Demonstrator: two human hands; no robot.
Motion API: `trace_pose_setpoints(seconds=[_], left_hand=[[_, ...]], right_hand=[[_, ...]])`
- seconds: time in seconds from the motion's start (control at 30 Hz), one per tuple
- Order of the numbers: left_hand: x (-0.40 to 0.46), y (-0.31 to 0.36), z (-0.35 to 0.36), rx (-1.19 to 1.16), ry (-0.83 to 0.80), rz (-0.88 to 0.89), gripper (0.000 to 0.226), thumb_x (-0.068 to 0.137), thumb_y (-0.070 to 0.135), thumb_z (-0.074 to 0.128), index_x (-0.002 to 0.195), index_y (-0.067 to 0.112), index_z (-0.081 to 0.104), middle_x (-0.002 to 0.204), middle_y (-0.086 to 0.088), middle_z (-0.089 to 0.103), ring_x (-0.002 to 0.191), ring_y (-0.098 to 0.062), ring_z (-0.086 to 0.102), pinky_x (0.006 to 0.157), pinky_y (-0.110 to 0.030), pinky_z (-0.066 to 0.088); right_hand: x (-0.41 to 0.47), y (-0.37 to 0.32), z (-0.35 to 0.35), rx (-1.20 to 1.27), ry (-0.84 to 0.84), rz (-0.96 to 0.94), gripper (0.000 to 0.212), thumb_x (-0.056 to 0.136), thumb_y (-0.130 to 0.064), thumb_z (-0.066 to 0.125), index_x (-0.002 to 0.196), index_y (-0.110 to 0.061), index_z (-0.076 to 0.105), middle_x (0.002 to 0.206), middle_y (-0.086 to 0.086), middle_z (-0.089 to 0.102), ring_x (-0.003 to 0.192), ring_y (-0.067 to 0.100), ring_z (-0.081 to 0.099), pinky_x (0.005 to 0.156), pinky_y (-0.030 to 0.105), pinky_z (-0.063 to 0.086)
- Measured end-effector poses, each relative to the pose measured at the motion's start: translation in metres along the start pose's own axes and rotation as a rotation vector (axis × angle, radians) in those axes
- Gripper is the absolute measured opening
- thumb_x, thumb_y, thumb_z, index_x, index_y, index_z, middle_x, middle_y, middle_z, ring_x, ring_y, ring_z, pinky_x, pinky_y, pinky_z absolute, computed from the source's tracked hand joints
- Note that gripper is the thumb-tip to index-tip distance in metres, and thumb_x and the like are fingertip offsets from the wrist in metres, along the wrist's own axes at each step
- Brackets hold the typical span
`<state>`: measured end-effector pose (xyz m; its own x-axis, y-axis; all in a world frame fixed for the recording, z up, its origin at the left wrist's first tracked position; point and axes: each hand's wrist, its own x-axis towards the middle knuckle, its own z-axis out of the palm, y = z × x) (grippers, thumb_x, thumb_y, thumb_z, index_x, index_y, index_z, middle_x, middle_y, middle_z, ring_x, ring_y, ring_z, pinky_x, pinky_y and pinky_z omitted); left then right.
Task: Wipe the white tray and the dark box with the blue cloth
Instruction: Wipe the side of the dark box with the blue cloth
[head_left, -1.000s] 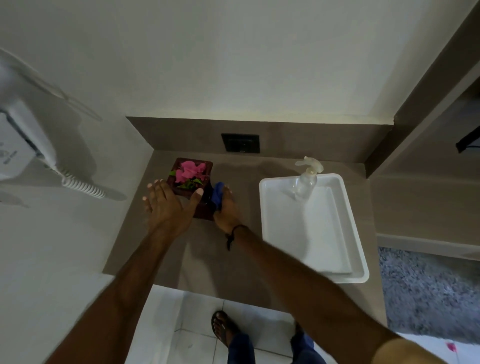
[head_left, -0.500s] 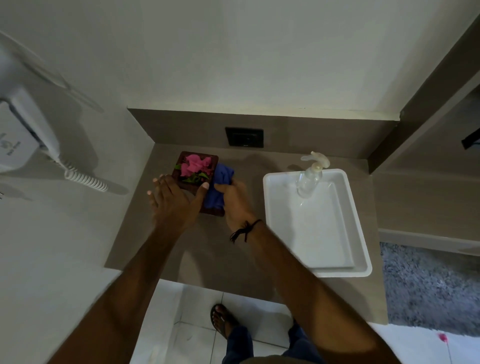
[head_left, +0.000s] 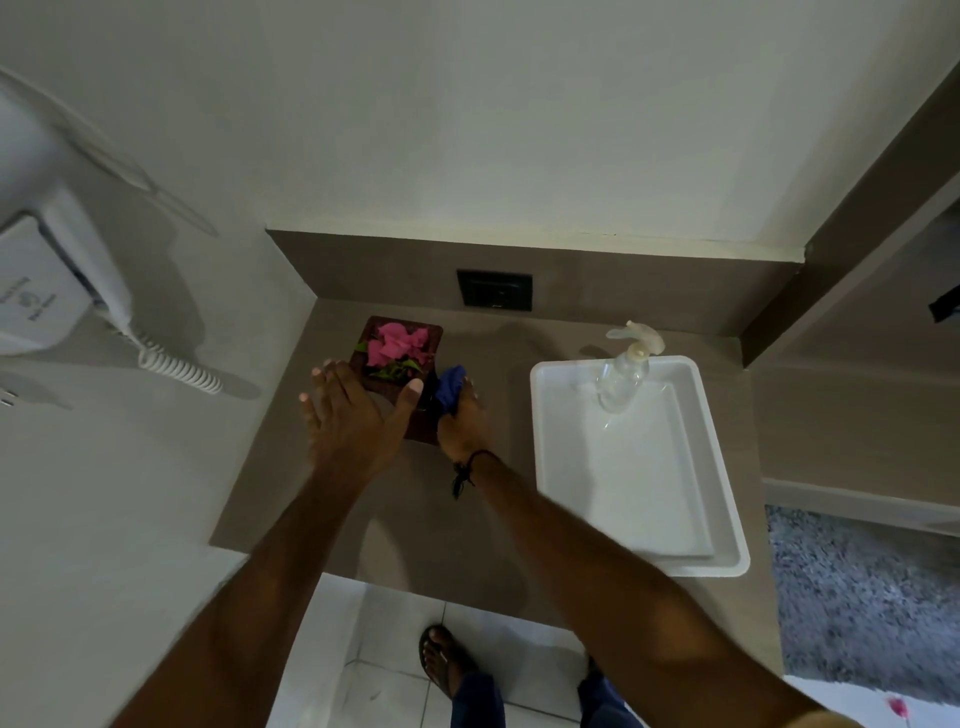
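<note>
Two bare hands are working over one small dark brown wooden box (head_left: 426, 423), and one bunched blue cloth (head_left: 450, 385), one white rectangular plastic tray (head_left: 723, 470) and one clear pump bottle (head_left: 623, 371) are also showing. The right hand (head_left: 461, 422) is curling closed around the blue cloth and pressing it against the box's right side. The left hand (head_left: 349, 413) is lying spread and flat, fingers extended, on the box's left side with the thumb over the top; it is gripping nothing. Just beyond the left thumb, pink petals and green leaves (head_left: 395, 349) are filling the far part of the box. The tray is sitting well to the right of the cloth-holding hand, apart from the box, with bare counter between them; the pump bottle is standing in the tray's far end. The matte taupe countertop (head_left: 488, 519) is ending in a near edge below both wrists, while walls are closing in left and behind. A black wall socket (head_left: 494, 289) is sitting beyond the box.
</note>
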<state>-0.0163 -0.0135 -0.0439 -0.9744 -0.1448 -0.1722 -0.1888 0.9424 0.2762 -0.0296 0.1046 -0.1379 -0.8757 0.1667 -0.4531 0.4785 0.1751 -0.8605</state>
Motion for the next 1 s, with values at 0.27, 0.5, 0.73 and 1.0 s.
trace_pose_setpoints(seconds=[0.27, 0.5, 0.73, 1.0], left_hand=[[0.005, -0.007, 0.009, 0.012, 0.039, 0.011, 0.116, 0.079, 0.085, 0.026, 0.154, 0.000, 0.002, 0.165, -0.020, 0.008, 0.154, -0.031, 0.000, 0.122, -0.051, -0.002], [0.006, -0.004, 0.011, 0.018, 0.050, -0.005, 0.117, 0.079, 0.084, 0.031, 0.154, -0.001, 0.006, 0.165, -0.022, 0.010, 0.154, -0.033, 0.002, 0.123, -0.053, 0.000], [0.008, -0.001, 0.005, 0.012, 0.052, 0.003, 0.117, 0.078, 0.084, 0.031, 0.155, 0.000, 0.005, 0.165, -0.020, 0.006, 0.154, -0.033, 0.001, 0.122, -0.054, -0.002], [-0.007, 0.014, -0.002, -0.075, 0.135, -0.062, 0.104, 0.086, 0.069, 0.045, 0.154, 0.000, 0.009, 0.161, -0.029, 0.013, 0.149, -0.045, 0.011, 0.119, -0.062, 0.009]], right_hand=[[-0.036, -0.053, -0.030, 0.710, -0.134, 0.230, 0.036, 0.096, -0.001, 0.046, 0.132, 0.000, 0.049, 0.111, 0.012, 0.058, 0.075, 0.016, 0.060, 0.057, 0.023, 0.054], [-0.032, -0.029, -0.016, 0.198, -0.030, 0.102, 0.034, 0.094, -0.010, 0.048, 0.127, -0.005, 0.052, 0.112, 0.015, 0.064, 0.115, 0.040, 0.059, 0.085, 0.038, 0.052], [-0.009, -0.017, -0.023, -0.023, -0.141, 0.115, 0.045, 0.093, -0.008, 0.048, 0.137, -0.001, 0.044, 0.135, 0.016, 0.053, 0.121, 0.033, 0.054, 0.094, 0.034, 0.044], [-0.057, -0.018, -0.099, 0.545, -0.316, 0.290, 0.007, 0.092, -0.006, 0.051, 0.095, -0.008, 0.057, 0.095, 0.011, 0.061, 0.093, 0.029, 0.062, 0.080, 0.041, 0.054]])
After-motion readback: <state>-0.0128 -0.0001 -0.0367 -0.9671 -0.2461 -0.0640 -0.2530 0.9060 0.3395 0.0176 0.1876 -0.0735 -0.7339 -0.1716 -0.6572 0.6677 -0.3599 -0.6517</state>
